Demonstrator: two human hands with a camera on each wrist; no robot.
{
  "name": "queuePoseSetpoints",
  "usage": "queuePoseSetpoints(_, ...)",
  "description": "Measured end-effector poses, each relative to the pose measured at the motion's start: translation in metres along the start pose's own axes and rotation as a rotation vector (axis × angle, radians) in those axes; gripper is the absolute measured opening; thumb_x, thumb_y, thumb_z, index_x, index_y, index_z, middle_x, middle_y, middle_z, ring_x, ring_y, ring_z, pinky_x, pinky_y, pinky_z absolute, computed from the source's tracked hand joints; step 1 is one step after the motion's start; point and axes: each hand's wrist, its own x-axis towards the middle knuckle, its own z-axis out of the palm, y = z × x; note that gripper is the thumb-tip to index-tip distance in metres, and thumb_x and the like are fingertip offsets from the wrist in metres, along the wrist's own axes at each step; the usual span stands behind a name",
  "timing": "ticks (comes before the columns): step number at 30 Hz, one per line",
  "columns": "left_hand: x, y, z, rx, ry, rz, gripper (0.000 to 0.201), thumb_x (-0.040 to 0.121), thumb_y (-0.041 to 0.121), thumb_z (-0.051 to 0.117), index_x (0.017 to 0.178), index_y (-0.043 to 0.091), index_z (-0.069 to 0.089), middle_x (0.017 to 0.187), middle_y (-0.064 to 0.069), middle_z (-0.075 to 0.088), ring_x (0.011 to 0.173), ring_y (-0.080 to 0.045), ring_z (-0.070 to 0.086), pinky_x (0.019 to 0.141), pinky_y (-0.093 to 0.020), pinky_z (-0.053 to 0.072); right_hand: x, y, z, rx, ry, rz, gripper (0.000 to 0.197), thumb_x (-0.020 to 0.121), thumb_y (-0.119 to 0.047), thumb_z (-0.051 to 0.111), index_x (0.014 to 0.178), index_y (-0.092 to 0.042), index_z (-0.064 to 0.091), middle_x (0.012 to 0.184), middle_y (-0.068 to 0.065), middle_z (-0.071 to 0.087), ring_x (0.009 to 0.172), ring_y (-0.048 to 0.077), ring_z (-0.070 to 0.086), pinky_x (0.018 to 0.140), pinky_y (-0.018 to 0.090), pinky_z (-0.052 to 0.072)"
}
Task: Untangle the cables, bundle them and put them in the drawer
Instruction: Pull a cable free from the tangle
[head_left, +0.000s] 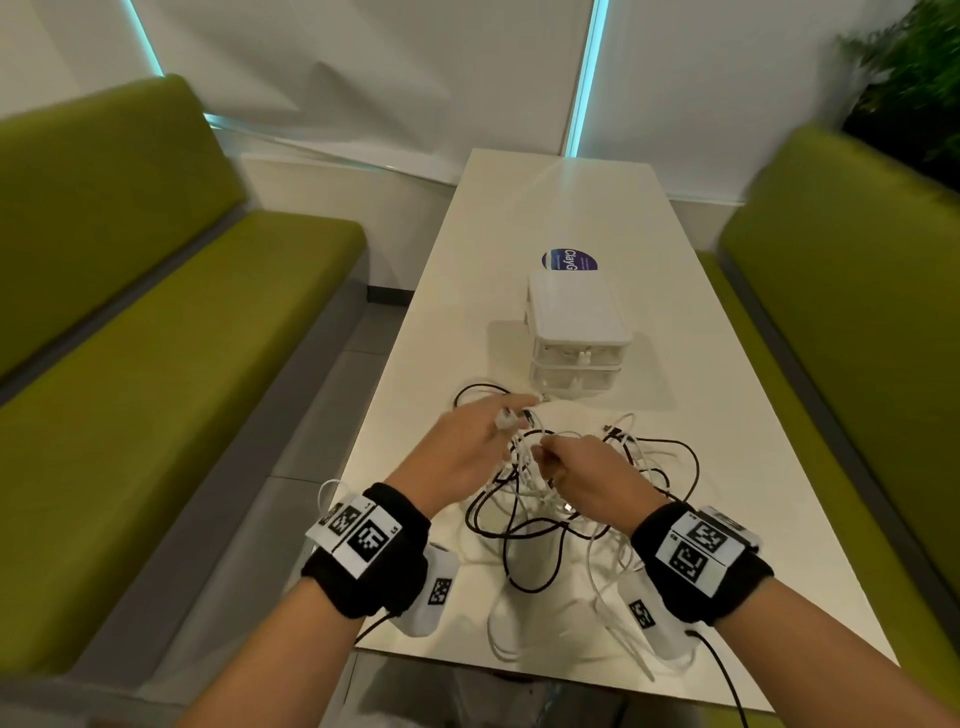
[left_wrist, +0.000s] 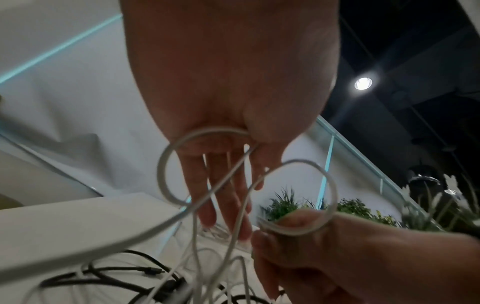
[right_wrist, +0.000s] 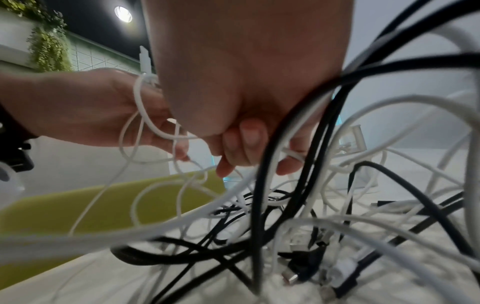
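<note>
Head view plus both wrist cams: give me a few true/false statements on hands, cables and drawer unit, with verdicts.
1. The tangle of white and black cables lies on the white table. True.
2. The right hand pinches a thin white cable. True.
3. The small white plastic drawer unit has a drawer pulled open. False: both drawers look closed.
4. The left hand lies flat on the table. False: it is raised, with white cable loops round its fingers.
5. A bundled cable sits on the drawer unit. False: its top is bare.
</note>
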Motion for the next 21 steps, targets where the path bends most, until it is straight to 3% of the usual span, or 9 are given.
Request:
queuePoseSetpoints(3, -0.001, 0.001, 0.011, 0.29, -0.229, 0.05, 0.05, 0.104, 0.03, 0.037, 0.152, 0.036, 0.024, 0.129, -0.003, 0.045, 0.102, -0.029, 0.059, 0.088, -0.041, 0.049, 0.0, -0.006, -0.001, -0.062, 0.001, 0.009, 0.02, 0.101, -0.02, 0.041, 0.082, -0.018, 0.046, 0.081, 0.009, 0.06, 0.073, 0.026, 0.052, 0.064, 0.033, 0.035)
queuePoseSetpoints(5, -0.002, 0.0, 0.018, 0.43, -0.264, 0.033, 0.055, 0.104, 0.032, 0.036, 0.154, 0.036, 0.012, 0.128, -0.005, 0.042, 0.097, -0.032, 0.058, 0.084, -0.043, 0.049, -0.001, -0.009, -0.001, -0.075, -0.011, 0.007, 0.015, 0.095, -0.011, 0.044, 0.083, -0.019, 0.044, 0.086, 0.012, 0.063, 0.076, 0.028, 0.052, 0.065, 0.032, 0.035)
queuePoseSetpoints(7, -0.001, -0.003, 0.024, 0.514, -0.255, -0.003, 0.06, 0.104, 0.028, 0.038, 0.155, 0.032, 0.007, 0.131, -0.008, 0.045, 0.103, -0.034, 0.058, 0.086, -0.045, 0.048, -0.001, -0.009, 0.001, -0.068, -0.017, 0.005, 0.02, 0.091, -0.006, 0.043, 0.077, -0.02, 0.04, 0.078, 0.005, 0.059, 0.079, 0.028, 0.052, 0.066, 0.031, 0.034)
queuePoseSetpoints(9, -0.001, -0.005, 0.028, 0.556, -0.268, -0.041, 0.052, 0.103, 0.025, 0.038, 0.152, 0.025, 0.02, 0.129, -0.009, 0.054, 0.109, -0.034, 0.057, 0.087, -0.046, 0.048, 0.0, -0.008, 0.002, -0.047, -0.022, 0.009, 0.028, 0.089, -0.003, 0.042, 0.072, -0.025, 0.039, 0.068, -0.004, 0.05, 0.075, 0.024, 0.047, 0.064, 0.031, 0.031)
queuePoseSetpoints(11, -0.002, -0.005, 0.03, 0.536, -0.252, -0.035, 0.033, 0.102, 0.02, 0.038, 0.133, 0.02, 0.046, 0.114, -0.01, 0.064, 0.102, -0.034, 0.06, 0.084, -0.045, 0.05, -0.001, -0.008, 0.002, -0.019, -0.042, 0.003, 0.035, 0.089, -0.002, 0.042, 0.072, -0.032, 0.042, 0.07, -0.009, 0.05, 0.074, 0.019, 0.048, 0.066, 0.029, 0.034)
queuePoseSetpoints(13, -0.002, 0.0, 0.027, 0.561, -0.178, -0.05, 0.024, 0.1, 0.017, 0.038, 0.115, 0.017, 0.056, 0.105, -0.01, 0.067, 0.096, -0.034, 0.062, 0.079, -0.043, 0.05, -0.002, -0.005, 0.002, -0.012, -0.041, 0.0, 0.028, 0.091, -0.004, 0.043, 0.077, -0.027, 0.05, 0.072, -0.012, 0.053, 0.074, 0.017, 0.05, 0.065, 0.028, 0.036)
queuePoseSetpoints(15, 0.0, 0.001, 0.02, 0.563, -0.044, -0.073, 0.027, 0.095, 0.01, 0.038, 0.112, 0.018, 0.057, 0.104, -0.008, 0.068, 0.094, -0.034, 0.062, 0.076, -0.041, 0.049, -0.003, 0.0, 0.001, 0.03, -0.012, 0.008, 0.021, 0.096, -0.009, 0.042, 0.081, -0.022, 0.05, 0.075, -0.013, 0.056, 0.075, 0.017, 0.052, 0.062, 0.029, 0.036)
queuePoseSetpoints(18, 0.004, 0.0, 0.002, 0.471, 0.177, -0.104, 0.027, 0.095, 0.006, 0.038, 0.104, 0.02, 0.058, 0.092, -0.002, 0.066, 0.08, -0.031, 0.06, 0.067, -0.037, 0.042, -0.004, 0.008, -0.002, 0.037, 0.052, 0.0, 0.035, 0.105, -0.035, 0.035, 0.083, -0.015, 0.054, 0.083, 0.0, 0.066, 0.078, 0.022, 0.059, 0.069, 0.035, 0.045)
queuePoseSetpoints(21, 0.005, -0.001, -0.01, 0.351, 0.383, -0.167, 0.029, 0.101, 0.01, 0.034, 0.102, 0.018, 0.062, 0.086, 0.0, 0.062, 0.073, -0.024, 0.055, 0.066, -0.035, 0.04, -0.003, 0.011, -0.006, -0.034, 0.101, -0.03, 0.038, 0.104, -0.043, 0.033, 0.074, -0.023, 0.044, 0.069, -0.005, 0.056, 0.069, 0.019, 0.053, 0.066, 0.036, 0.038)
